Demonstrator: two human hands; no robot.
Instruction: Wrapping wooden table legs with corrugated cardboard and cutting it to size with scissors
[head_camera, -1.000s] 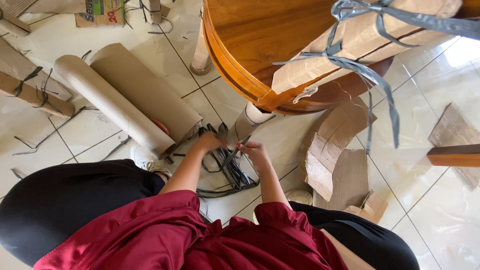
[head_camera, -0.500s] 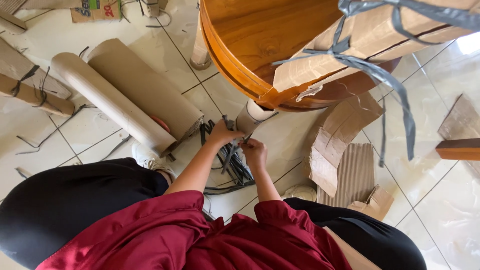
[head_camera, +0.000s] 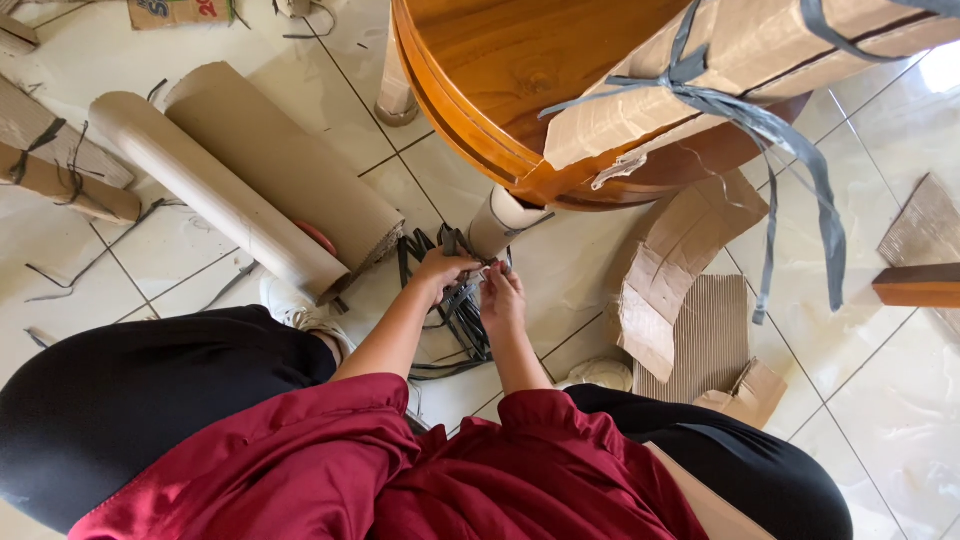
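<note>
i see both hands down at the floor, close together just below the cardboard-wrapped leg (head_camera: 497, 222) of the round wooden bench (head_camera: 520, 80). the left hand (head_camera: 443, 271) is closed around a dark grey strap (head_camera: 452, 243) whose end sticks up past its knuckles, right beside the wrapped leg. the right hand (head_camera: 502, 296) is just beside it, fingers bent toward the same strap; i cannot tell whether it is gripping it or only touching. under and behind the hands a tangle of loose dark straps (head_camera: 455, 325) lies on the white tiled floor (head_camera: 600, 270).

on top of the bench a cardboard-wrapped piece (head_camera: 740, 70) is bound with grey straps, and one grey strap end (head_camera: 825, 235) hangs down off its edge. to my left two cardboard rolls (head_camera: 260, 190) lie side by side on the floor, touching each other. to my right torn pieces of corrugated cardboard (head_camera: 680, 300) lie flat on the tiles, near the bench. my red sleeves and black trousers fill the bottom of the view.
</note>
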